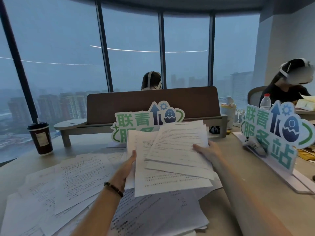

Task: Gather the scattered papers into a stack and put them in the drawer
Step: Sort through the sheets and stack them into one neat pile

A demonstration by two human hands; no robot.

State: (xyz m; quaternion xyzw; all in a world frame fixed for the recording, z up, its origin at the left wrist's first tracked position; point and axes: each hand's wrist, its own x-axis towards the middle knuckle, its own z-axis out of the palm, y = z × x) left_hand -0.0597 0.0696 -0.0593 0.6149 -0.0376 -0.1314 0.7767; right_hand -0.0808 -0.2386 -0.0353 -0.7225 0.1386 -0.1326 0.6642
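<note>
Beyond the tall grey windows [133, 53], the pale desk [226, 210] holds loose white printed sheets [73, 181] at my left. Above it, my left hand [127, 169] and right hand [207, 151] pinch a fanned, uneven white paper bundle [172, 160] by its side edges. I should tap its edges square before gathering more. No drawer shows.

Centre desk sign [148, 122]: green chars "联青" legible, 2nd line cut off by held papers [172, 155]. Right sign [271, 133]: "联青服务站" in full. Print on papers & coffee cup [40, 138] label: too small to read.
</note>
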